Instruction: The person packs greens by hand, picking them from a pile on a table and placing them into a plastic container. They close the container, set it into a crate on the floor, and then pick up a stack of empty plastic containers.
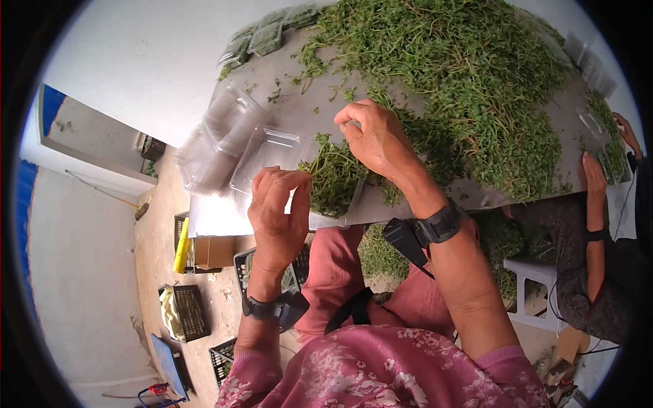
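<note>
A clear plastic box full of green leafy stems [332, 178] rests at the table's front edge, between my two hands. My left hand [279, 204] is at the left side of this box, its fingers curled with thumb and fingertips close together; what they hold, if anything, is too small to name. Above and to the right of the box, my right hand [373, 132] is raised with bent fingers pinched together, their tips partly hidden. An open, unfilled clear box [265, 160] lies just left of the filled one. The large heap of greens [476, 88] spreads behind my right hand.
Stacked clear boxes [221, 132] stand at the table's left edge. Filled boxes [265, 39] sit at the back left. A co-worker's hands [594, 173] are at the right, near another box of greens [612, 160]. Black crates [190, 313] and a stool [534, 272] are on the floor.
</note>
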### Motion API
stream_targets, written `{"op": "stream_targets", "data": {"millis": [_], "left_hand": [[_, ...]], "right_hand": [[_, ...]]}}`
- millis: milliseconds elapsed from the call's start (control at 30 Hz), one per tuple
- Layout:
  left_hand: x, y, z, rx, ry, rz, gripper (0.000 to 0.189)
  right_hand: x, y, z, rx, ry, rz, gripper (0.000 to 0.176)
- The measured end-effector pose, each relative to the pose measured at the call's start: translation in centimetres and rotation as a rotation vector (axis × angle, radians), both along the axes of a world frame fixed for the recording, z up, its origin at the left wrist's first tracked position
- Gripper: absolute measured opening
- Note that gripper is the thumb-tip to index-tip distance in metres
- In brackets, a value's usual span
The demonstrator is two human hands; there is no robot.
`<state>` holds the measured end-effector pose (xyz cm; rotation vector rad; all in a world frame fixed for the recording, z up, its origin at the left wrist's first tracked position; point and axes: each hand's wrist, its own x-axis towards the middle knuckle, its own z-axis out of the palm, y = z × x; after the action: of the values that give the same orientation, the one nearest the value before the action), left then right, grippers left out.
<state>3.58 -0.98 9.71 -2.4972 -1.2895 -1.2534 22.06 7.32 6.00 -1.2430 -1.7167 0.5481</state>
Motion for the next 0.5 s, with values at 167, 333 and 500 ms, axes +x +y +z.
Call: {"op": "stream_targets", "data": {"millis": [167, 333, 500], "left_hand": [[-0.9, -0.8, -1.5, -0.215, 0.185, -0.097, 0.020], [-0.4, -1.4, 0.4, -0.257, 0.099, -0.052, 0.016], [0.7, -0.3, 0.4, -0.376, -0.068, 0.060, 0.014]], "right_hand": [[-0.3, -0.4, -0.1, 0.026, -0.048, 0.030, 0.011], [-0.3, -0.5, -0.2, 0.027, -0.022, 0.032, 0.012], [0.0, -0.2, -0.1, 0.030, -0.006, 0.012, 0.011]]}}
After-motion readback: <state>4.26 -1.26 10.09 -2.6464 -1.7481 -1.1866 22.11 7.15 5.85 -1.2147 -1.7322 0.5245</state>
